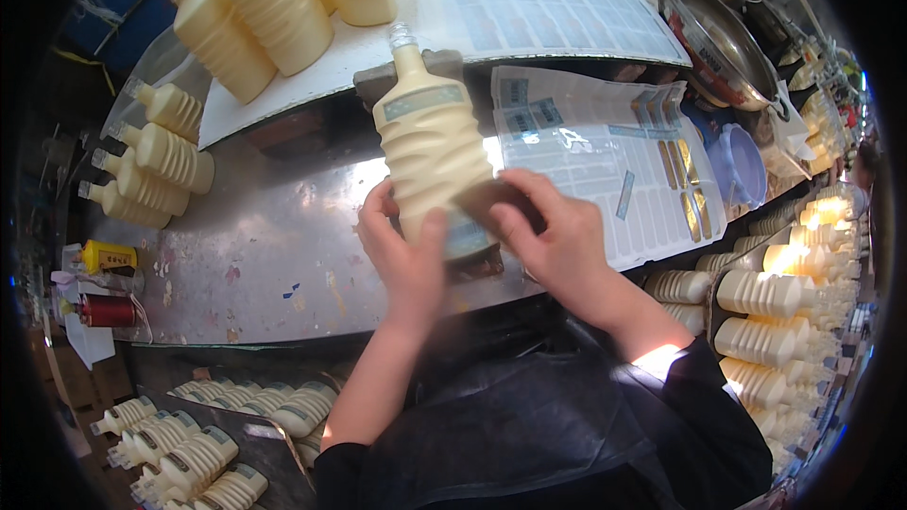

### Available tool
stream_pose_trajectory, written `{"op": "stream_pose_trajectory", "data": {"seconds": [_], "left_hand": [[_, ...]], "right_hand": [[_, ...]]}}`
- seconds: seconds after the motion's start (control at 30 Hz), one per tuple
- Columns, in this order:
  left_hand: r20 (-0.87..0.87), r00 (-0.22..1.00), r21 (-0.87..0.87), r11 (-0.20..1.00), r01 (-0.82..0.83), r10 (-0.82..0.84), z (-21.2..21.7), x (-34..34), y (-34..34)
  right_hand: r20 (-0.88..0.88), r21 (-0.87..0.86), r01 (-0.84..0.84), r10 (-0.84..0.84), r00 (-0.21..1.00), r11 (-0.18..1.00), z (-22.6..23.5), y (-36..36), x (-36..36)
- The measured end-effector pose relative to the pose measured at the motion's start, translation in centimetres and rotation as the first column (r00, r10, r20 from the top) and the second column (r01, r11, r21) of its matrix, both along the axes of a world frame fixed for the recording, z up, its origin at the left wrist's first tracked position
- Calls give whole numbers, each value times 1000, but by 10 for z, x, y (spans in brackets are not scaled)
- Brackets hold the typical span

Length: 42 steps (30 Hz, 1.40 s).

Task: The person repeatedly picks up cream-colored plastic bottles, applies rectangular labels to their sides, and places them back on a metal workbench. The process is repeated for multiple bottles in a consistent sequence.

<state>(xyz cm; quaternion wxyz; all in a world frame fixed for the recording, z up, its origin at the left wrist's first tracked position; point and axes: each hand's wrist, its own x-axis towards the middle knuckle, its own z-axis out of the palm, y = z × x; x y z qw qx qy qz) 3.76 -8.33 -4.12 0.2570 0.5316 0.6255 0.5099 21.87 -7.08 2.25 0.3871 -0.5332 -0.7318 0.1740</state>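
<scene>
A cream ribbed plastic bottle (430, 137) with a clear cap lies tilted over the metal worktop (255, 246), neck pointing away from me. My left hand (402, 250) grips its lower left side, thumb over the base. My right hand (548, 231) presses a brownish pad or label (491, 200) against the bottle's lower right side. A small blue-grey label is stuck near the bottle's shoulder.
Sticker sheets (605, 161) lie to the right and on a white board (529, 9) behind. Several more cream bottles stand at the upper left (274, 0), left (156, 165), right (765, 321) and lower left (198, 453). A metal bowl (713, 42) and a red thread spool (106, 310) sit at the sides.
</scene>
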Motion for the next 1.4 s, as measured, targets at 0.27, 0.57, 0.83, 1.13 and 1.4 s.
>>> {"op": "stream_pose_trajectory", "data": {"seconds": [0.27,0.57,0.83,1.13,1.4], "left_hand": [[564,823,-15,996,90,-66,-9,-14,5],[723,686,-7,992,122,-80,-1,-20,3],[26,999,49,999,21,-22,-5,-4,-1],[82,996,191,981,-32,17,-1,-24,14],[-223,974,370,921,119,-36,50,-55,97]], "right_hand": [[348,374,-524,408,844,765,11,-10,-26],[406,349,-488,340,848,800,17,-20,-46],[127,72,-48,39,991,996,13,-18,-21],[168,253,-60,17,986,966,5,-1,2],[429,367,-528,364,827,766,27,-5,-23]]}}
